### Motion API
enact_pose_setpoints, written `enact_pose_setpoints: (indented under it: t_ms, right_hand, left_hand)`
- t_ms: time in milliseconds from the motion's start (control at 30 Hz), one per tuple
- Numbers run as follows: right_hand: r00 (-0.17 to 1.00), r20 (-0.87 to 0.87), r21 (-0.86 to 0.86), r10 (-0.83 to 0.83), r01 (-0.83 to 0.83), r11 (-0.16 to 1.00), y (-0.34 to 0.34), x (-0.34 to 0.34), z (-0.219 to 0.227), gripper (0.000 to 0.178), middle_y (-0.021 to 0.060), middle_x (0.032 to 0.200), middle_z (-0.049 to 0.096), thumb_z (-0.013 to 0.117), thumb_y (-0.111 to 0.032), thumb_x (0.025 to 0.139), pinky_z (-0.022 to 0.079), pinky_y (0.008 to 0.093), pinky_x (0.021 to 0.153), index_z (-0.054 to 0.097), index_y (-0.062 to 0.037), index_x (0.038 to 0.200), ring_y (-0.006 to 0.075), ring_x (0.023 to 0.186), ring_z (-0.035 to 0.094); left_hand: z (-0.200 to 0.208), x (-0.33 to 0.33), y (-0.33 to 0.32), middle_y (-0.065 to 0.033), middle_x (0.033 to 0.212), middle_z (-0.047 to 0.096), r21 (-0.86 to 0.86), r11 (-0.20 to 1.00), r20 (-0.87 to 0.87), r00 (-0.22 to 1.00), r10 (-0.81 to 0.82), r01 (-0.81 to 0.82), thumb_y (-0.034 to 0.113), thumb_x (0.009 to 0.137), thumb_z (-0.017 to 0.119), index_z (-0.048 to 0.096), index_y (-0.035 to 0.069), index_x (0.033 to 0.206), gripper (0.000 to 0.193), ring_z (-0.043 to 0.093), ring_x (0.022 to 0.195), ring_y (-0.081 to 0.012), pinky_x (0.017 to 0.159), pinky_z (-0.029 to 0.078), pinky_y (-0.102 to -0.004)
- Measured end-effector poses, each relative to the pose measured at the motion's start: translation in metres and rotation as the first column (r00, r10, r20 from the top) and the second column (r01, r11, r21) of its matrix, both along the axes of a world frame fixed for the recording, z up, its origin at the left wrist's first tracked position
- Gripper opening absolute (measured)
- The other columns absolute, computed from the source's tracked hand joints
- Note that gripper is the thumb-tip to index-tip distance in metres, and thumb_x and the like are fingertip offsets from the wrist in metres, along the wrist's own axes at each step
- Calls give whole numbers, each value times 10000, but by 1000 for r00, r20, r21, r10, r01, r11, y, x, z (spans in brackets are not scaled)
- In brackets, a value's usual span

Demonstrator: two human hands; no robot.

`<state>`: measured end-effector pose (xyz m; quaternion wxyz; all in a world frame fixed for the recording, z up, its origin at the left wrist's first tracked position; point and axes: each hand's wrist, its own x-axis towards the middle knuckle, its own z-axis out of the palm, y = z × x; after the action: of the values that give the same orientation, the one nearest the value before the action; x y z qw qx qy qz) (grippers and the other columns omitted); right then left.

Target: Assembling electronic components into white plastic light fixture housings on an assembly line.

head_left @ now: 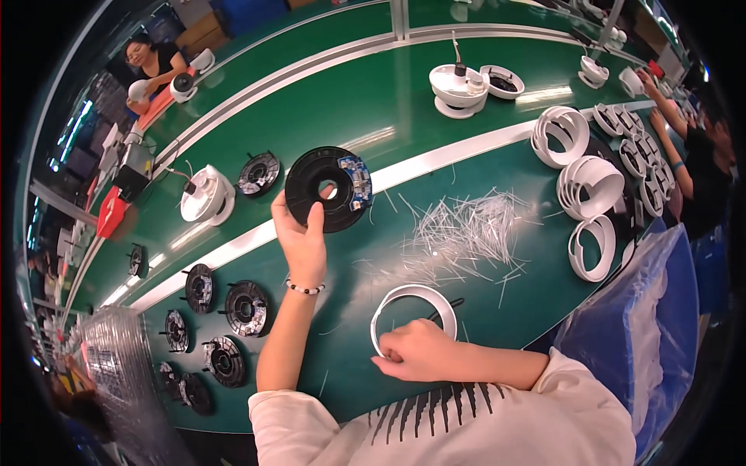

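My left hand is raised over the bench, closed on a black round plate with a hole in its middle and a blue circuit board along its right edge. The thumb lies on the face of the plate, and a fingertip shows through the hole. Lower down, my right hand has its fingers curled at the near rim of a white plastic ring, which it grips as far as I can see. The hand hides that part of the rim. A thin black looped piece sticks out beside the ring.
Several black plates with boards lie at left. Loose white strips are heaped beyond the ring. Stacked white rings stand at right, above a plastic-lined blue bin. White housings sit on the far belt. Other people work at both sides.
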<state>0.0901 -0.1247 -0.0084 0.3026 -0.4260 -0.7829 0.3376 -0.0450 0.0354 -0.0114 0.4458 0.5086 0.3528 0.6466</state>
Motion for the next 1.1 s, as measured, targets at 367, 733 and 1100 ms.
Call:
enact_pose_setpoints:
  t_ms: [367, 733, 1100]
  right_hand:
    - [819, 571, -40, 59, -43, 998, 14, 19, 23, 1038, 234, 1318, 144, 761, -435, 484, 270, 625, 841, 230, -52, 1289, 467, 1172, 184]
    - [797, -449, 49, -404, 473, 880, 57, 52, 33, 1159, 217, 1284, 235, 821, -317, 463, 241, 394, 981, 102, 35, 1302, 310, 1189, 285]
    - [915, -317, 181, -248, 315, 931, 72, 53, 25, 1218, 246, 1347, 148, 825, -282, 462, 208, 384, 1007, 16, 29, 1317, 299, 1253, 215]
  left_hand:
    - [0, -3, -4, -110, 1103, 451, -10, 1000, 38, 999, -22, 22, -46, 796, 488, 291, -15, 1159, 414, 457, 1013, -153, 896, 352, -267]
    - [-4, 25, -25, -112, 1091, 448, -53, 986, 24, 987, -158, 159, -49, 795, 482, 278, -3, 1156, 417, 468, 994, -154, 872, 372, -262]
    - [16, 24, -37, -157, 1282, 334, -200, 323, 781, 350, -517, 925, 651, 778, 261, 250, 65, 1300, 785, 352, 1173, -301, 961, 305, -466]
